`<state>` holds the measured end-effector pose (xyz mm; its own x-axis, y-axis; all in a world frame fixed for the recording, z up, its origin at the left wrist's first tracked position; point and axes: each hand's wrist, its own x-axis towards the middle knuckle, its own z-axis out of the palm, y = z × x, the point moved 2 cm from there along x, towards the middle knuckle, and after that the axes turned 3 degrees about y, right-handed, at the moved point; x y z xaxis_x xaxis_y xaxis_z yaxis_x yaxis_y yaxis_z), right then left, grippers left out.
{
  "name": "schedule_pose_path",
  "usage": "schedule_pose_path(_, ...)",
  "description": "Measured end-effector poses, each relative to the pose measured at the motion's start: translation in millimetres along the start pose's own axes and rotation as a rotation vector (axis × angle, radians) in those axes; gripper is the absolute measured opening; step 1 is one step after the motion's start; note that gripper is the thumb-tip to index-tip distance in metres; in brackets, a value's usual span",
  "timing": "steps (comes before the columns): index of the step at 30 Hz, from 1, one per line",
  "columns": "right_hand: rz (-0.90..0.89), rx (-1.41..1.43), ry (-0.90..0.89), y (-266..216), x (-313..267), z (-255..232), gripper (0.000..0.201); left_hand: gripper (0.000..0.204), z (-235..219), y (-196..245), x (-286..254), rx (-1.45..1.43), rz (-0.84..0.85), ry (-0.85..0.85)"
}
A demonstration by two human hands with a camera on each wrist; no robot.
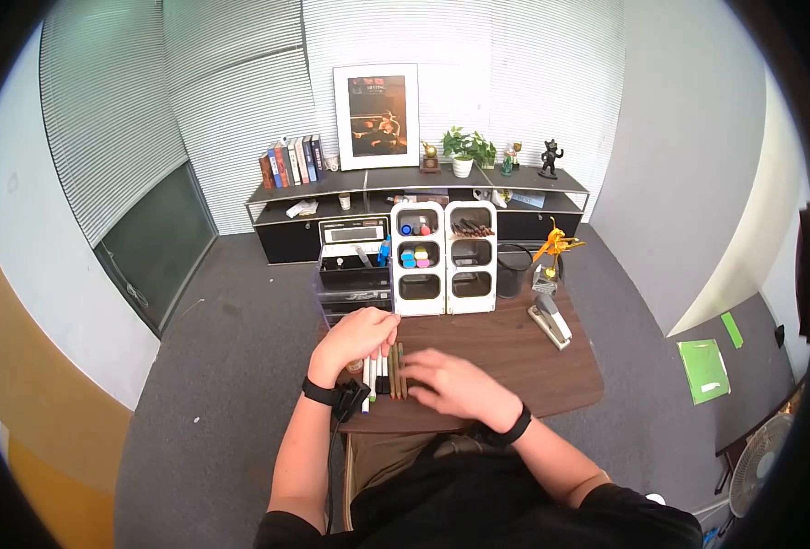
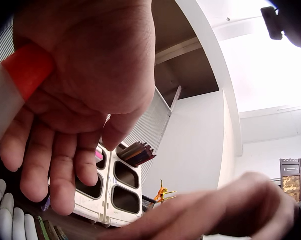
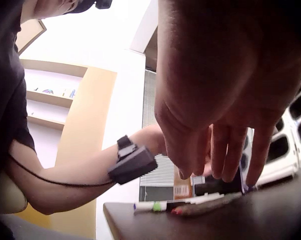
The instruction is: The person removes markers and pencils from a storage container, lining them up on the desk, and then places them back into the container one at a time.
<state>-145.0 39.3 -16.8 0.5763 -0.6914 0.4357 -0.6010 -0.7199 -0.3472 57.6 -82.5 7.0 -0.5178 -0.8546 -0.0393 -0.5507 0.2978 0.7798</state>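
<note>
Fingers stretched out, my left hand (image 1: 359, 336) hangs over the far ends of a row of white markers (image 1: 372, 377). My right hand (image 1: 455, 386) lies just right of the row, its fingers extended beside several olive-brown pencils (image 1: 398, 373). The palm and spread fingers of the left hand (image 2: 75, 100) show in the left wrist view. Close to that palm is a whitish bottle (image 2: 3, 95) with an orange-red top. Low in the right wrist view, below the right hand (image 3: 230, 105), a marker (image 3: 150, 206) with a green band lies on the table.
A white organizer (image 1: 444, 306) with pens and dark pencils in its upper compartments stands at the table's back. Left of it is a black drawer box (image 1: 355, 279). A stapler (image 1: 550, 320), black mesh cup (image 1: 513, 270) and orange figurine (image 1: 556, 242) stand to the right.
</note>
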Motion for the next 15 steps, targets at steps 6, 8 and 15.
schedule_pose_path(6, 0.171, -0.249, 0.411, 48, 62, -68, 0.027, 0.052, -1, 5, -2, 0.004, -0.013, -0.019)
schedule_pose_path(8, 0.218, -0.326, 0.485, 79, 77, -70, 0.031, 0.051, 0, 7, -4, 0.004, -0.015, -0.013)
schedule_pose_path(15, 0.305, -0.282, 0.447, 103, 98, -59, 0.036, 0.051, 1, 2, -3, -0.005, 0.014, 0.01)
